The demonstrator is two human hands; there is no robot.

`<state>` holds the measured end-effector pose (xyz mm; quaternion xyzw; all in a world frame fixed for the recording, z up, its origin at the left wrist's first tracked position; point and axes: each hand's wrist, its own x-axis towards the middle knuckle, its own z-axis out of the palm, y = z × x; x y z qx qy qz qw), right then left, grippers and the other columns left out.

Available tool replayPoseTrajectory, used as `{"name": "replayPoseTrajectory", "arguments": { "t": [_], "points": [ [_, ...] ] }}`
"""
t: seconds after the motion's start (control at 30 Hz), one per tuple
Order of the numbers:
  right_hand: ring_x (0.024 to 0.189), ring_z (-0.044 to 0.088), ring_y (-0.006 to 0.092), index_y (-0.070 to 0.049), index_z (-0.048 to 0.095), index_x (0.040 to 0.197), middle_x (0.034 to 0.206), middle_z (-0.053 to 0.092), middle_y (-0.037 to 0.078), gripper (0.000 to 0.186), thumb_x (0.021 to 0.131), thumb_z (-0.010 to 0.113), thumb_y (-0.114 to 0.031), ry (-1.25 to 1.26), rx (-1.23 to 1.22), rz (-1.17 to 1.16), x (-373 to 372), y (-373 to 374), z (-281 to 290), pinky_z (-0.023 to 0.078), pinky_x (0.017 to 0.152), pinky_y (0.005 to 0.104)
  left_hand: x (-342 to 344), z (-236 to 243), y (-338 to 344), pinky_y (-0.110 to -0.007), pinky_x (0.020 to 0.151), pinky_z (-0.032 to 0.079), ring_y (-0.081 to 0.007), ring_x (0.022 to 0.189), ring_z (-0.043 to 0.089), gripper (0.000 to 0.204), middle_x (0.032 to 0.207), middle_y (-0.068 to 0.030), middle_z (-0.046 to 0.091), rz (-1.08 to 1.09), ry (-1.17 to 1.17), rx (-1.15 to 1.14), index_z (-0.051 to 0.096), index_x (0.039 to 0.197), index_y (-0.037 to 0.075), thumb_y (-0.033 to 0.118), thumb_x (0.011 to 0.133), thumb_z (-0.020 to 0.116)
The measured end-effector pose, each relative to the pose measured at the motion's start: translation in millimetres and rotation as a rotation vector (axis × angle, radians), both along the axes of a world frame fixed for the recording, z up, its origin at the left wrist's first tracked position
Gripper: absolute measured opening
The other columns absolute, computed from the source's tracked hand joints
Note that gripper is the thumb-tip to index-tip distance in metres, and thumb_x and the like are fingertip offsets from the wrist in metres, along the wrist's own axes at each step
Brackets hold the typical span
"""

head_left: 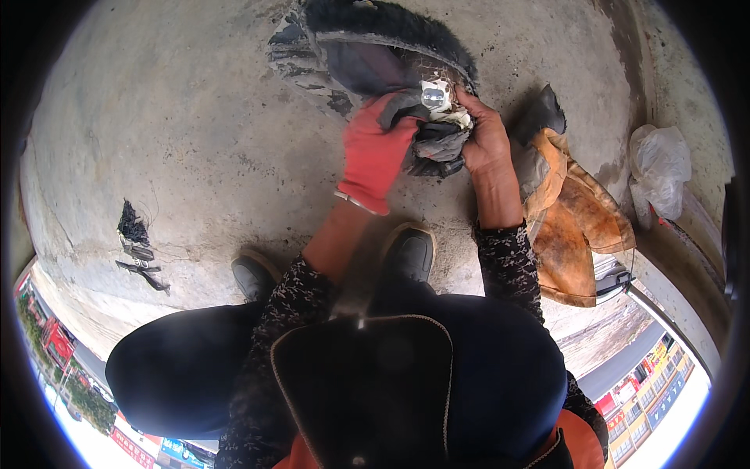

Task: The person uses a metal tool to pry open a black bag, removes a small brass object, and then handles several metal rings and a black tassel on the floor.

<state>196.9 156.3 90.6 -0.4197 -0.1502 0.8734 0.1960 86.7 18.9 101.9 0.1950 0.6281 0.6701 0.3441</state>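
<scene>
Nearside of the fur piece (383,22), the gloved left hand (380,141) and bare right hand (486,129) grip a dark bundle (439,144) from opposite sides, apparently for steadiness; orange cloth (574,250) lies right of the fur piece.

Worn, dark, fur-edged piece (371,66) with a crumpled black-and-grey bundle (440,146) at its near side.
The piece lies on the concrete floor (226,148), black pile curving along its far edge, purplish-dark lining exposed, frayed grey layers spreading leftward; a white patch (435,95) with a dark mark sits just above the bundle. Whether bundle and piece join is unclear.
</scene>
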Motion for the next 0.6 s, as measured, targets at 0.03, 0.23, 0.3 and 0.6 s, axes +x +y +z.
{"name": "replayPoseTrajectory", "arguments": {
  "t": [0.03, 0.23, 0.3, 0.6],
  "points": [
    [0.092, 0.067, 0.0251, 0.002, 0.064, 0.11, 0.105, 0.07, 0.013, 0.022, 0.094, 0.061, -0.014, -0.015, 0.009, -0.005, -1.7, -1.4, 3.4, 0.055, 0.087, 0.0392, -0.3, -1.0, -0.2, -0.029, 0.086, 0.05, -0.0172, 0.096, 0.064, 0.031, 0.105, -0.0078, 0.066, 0.001, 0.002, -0.011, 0.069, 0.11, 0.003, -0.003, 0.08, 0.067],
    [0.094, 0.067, 0.0248, 0.001, 0.064, 0.11, 0.106, 0.069, 0.014, 0.022, 0.094, 0.062, -0.013, -0.039, 0.028, -0.031, -4.7, -5.6, 10.4, 0.055, 0.087, 0.0391, 0.7, 0.4, -0.4, -0.029, 0.085, 0.05, -0.0181, 0.095, 0.065, 0.03, 0.105, -0.0087, 0.067, 0.007, -0.061, -0.012, 0.069, 0.11, 0.004, 0.0, 0.08, 0.069],
    [0.093, 0.067, 0.0246, 0.001, 0.063, 0.109, 0.105, 0.069, 0.014, 0.021, 0.093, 0.063, -0.013, -0.046, 0.036, -0.035, -5.0, -6.3, 12.1, 0.055, 0.086, 0.0389, 2.4, 1.9, 0.5, -0.029, 0.084, 0.051, -0.0171, 0.093, 0.066, 0.029, 0.103, -0.0085, 0.069, 0.032, 0.017, -0.036, 0.07, 0.109, 0.004, 0.002, 0.08, 0.072],
    [0.09, 0.066, 0.0231, 0.001, 0.063, 0.108, 0.101, 0.069, 0.012, 0.021, 0.093, 0.064, -0.014, -0.064, 0.067, -0.012, -7.9, -10.2, 22.1, 0.055, 0.083, 0.0368, 0.0, 11.6, 6.2, -0.037, 0.079, 0.053, -0.0321, 0.088, 0.067, 0.044, 0.098, -0.0152, 0.069, 0.042, 0.675, -0.206, 0.068, 0.113, 0.009, 0.017, 0.072, 0.081]
  ]
}}
